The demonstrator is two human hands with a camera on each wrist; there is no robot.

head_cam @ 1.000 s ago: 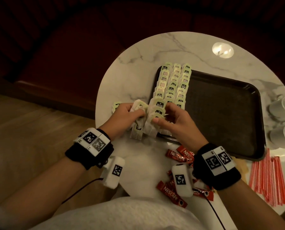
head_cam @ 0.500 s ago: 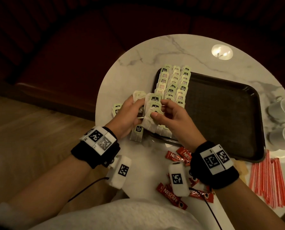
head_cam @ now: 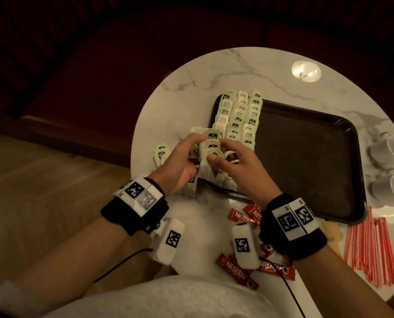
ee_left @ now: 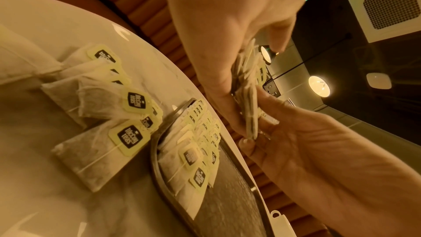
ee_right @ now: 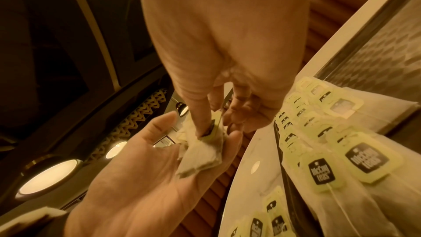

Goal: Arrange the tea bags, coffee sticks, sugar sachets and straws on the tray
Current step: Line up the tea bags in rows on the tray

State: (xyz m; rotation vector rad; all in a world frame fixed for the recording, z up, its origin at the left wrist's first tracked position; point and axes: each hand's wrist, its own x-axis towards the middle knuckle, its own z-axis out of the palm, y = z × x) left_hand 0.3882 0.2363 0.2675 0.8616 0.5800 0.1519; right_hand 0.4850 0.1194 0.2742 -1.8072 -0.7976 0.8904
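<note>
A dark tray lies on the round marble table, with tea bags in rows along its left end. My left hand grips a small bunch of tea bags just above the tray's near-left corner. My right hand pinches one bag of that bunch by its green tag, thumb against fingers. In the left wrist view the bunch stands on edge between both hands. Loose tea bags lie on the table left of the tray. Red coffee sticks and red straws lie near me.
Two white cups stand at the table's right edge, past the tray. A round light reflection shows at the back. Brown sachets lie between the coffee sticks and the straws. The tray's middle and right are bare.
Both hands have risen a little from the table with the bunch of tea bags and moved toward the rows. The right fingers have shifted onto one bag's tag.
</note>
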